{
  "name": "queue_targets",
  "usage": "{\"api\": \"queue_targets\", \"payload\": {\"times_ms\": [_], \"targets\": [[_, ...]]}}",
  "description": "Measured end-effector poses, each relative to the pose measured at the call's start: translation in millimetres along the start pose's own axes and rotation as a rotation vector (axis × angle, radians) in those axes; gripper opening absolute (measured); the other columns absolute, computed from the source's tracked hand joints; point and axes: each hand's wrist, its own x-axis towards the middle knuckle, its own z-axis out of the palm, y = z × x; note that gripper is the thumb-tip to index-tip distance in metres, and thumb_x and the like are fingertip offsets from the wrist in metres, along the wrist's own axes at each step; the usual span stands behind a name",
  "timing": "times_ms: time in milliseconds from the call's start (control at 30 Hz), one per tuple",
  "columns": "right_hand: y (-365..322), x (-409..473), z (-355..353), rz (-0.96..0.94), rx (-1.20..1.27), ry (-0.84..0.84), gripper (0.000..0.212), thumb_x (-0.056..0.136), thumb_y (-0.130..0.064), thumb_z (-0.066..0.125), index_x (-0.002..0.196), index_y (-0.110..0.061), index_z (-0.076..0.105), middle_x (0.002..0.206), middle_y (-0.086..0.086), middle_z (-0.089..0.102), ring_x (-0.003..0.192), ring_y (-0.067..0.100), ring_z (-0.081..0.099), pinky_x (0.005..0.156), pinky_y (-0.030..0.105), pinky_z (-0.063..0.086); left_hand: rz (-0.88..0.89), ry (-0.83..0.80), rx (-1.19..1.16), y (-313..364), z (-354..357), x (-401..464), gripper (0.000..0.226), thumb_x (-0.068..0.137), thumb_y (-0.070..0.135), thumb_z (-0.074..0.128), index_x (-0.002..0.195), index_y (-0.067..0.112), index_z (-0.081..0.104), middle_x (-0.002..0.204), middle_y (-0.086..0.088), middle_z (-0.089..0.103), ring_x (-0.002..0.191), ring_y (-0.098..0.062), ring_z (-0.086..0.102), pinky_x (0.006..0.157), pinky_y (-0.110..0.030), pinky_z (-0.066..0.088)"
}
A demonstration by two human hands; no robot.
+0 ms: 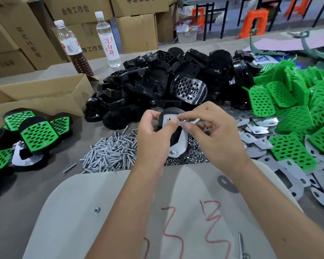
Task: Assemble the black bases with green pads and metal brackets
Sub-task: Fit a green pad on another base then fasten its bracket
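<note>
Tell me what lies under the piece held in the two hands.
Under the held black base with its metal bracket lie a heap of small nuts and, to its left, the screw pile. The left hand and right hand cover the rest.

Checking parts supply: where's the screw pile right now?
Head view, centre-left: the screw pile lies on the table just below the heap of black bases, left of the left hand, with the finished green-padded assemblies further left.

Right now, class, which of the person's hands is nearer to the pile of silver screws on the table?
Left. The left hand is directly above the right edge of the pile of silver screws; the right hand is further right, past the black base both hands hold.
</note>
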Motion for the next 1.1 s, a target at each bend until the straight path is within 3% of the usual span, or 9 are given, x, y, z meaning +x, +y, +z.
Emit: {"api": "queue_targets", "payload": {"times_ms": [67,167,367,500,633,733,867,967,1100], "targets": [[-0.4,0.5,0.1,-0.009,-0.013,0.034,0.020,0.093,-0.005,0.075,0.099,-0.023,0.081,0.094,-0.003,0.064,0.075,0.024,0.061,0.066,0.044,0.052,0.026,-0.004,0.028,1.6,1.9,-2.2,0.020,0.084,0.026,0.074,0.090,0.016,0.058,0.085,-0.005,0.065,0.078,-0.021,0.062,0.073,-0.045,0.052],[-1.2,-1.6,1.6,-0.017,-0.063,0.073,0.018,0.091,-0.004,0.076,0.092,-0.022,0.081,0.089,-0.003,0.063,0.074,0.023,0.060,0.065,0.043,0.049,0.024,0.006,0.039,1.0,3.8,-4.1,0.021,0.083,0.027,0.074,0.092,0.015,0.058,0.085,-0.005,0.066,0.079,-0.022,0.063,0.075,-0.050,0.055],[-4.4,-3.7,8.0,0.036,-0.030,0.100,0.014,0.090,-0.001,0.077,0.089,-0.014,0.080,0.087,-0.005,0.062,0.078,0.012,0.063,0.069,0.025,0.051,-0.014,0.019,0.013,-2.4,3.9,-4.6,0.018,0.093,0.013,0.075,0.094,0.010,0.057,0.084,-0.005,0.065,0.078,-0.023,0.062,0.073,-0.046,0.052],[-3.3,-2.7,7.6,-0.030,-0.093,0.107,0.010,0.093,-0.004,0.076,0.088,-0.012,0.073,0.087,-0.004,0.063,0.083,0.014,0.064,0.073,0.028,0.054,0.000,0.005,0.011,2.2,5.1,-7.2,0.023,0.083,0.024,0.073,0.091,0.011,0.056,0.082,-0.004,0.063,0.077,-0.023,0.061,0.072,-0.045,0.051],[-3.8,-2.3,7.5,-0.092,-0.254,0.098,0.011,0.096,-0.007,0.072,0.087,-0.010,0.066,0.086,-0.005,0.058,0.083,0.007,0.057,0.073,0.014,0.042,-0.017,-0.011,0.014,4.1,5.7,-8.2,0.024,0.077,0.027,0.070,0.093,0.012,0.060,0.079,0.000,0.067,0.075,-0.019,0.064,0.070,-0.040,0.053],[-5.3,-0.4,7.1,-0.051,-0.337,0.077,0.015,0.099,-0.014,0.069,0.086,-0.013,0.060,0.088,-0.005,0.055,0.078,0.010,0.054,0.070,0.023,0.044,-0.001,-0.022,0.068,3.5,6.6,-9.2,0.027,0.078,0.031,0.070,0.097,0.014,0.061,0.091,-0.010,0.074,0.082,-0.023,0.068,0.079,-0.049,0.058],[-7.9,-0.9,9.4,-0.004,-0.383,0.039,0.019,0.103,-0.025,0.062,0.089,-0.015,0.055,0.090,-0.004,0.059,0.079,0.022,0.060,0.072,0.046,0.049,0.017,-0.008,0.086,3.0,8.0,-8.9,0.029,0.078,0.033,0.068,0.100,0.016,0.059,0.091,-0.004,0.071,0.082,-0.018,0.068,0.083,-0.048,0.059],[-7.8,-3.7,13.4,-0.016,-0.408,0.042,0.021,0.105,-0.027,0.060,0.089,-0.018,0.049,0.083,-0.007,0.060,0.078,0.022,0.059,0.069,0.046,0.048,-0.006,-0.011,0.052,1.6,7.1,-8.2,0.027,0.077,0.031,0.069,0.096,0.017,0.056,0.083,0.001,0.066,0.075,-0.014,0.062,0.069,-0.033,0.055],[-2.8,-2.2,12.0,-0.013,-0.359,0.023,0.017,0.105,-0.020,0.060,0.091,-0.019,0.050,0.075,-0.012,0.060,0.075,0.018,0.058,0.068,0.041,0.047,0.039,-0.012,0.086,0.7,8.4,-10.0,0.018,0.084,0.029,0.068,0.092,0.021,0.053,0.082,0.008,0.062,0.075,-0.012,0.059,0.073,-0.032,0.050]]}}
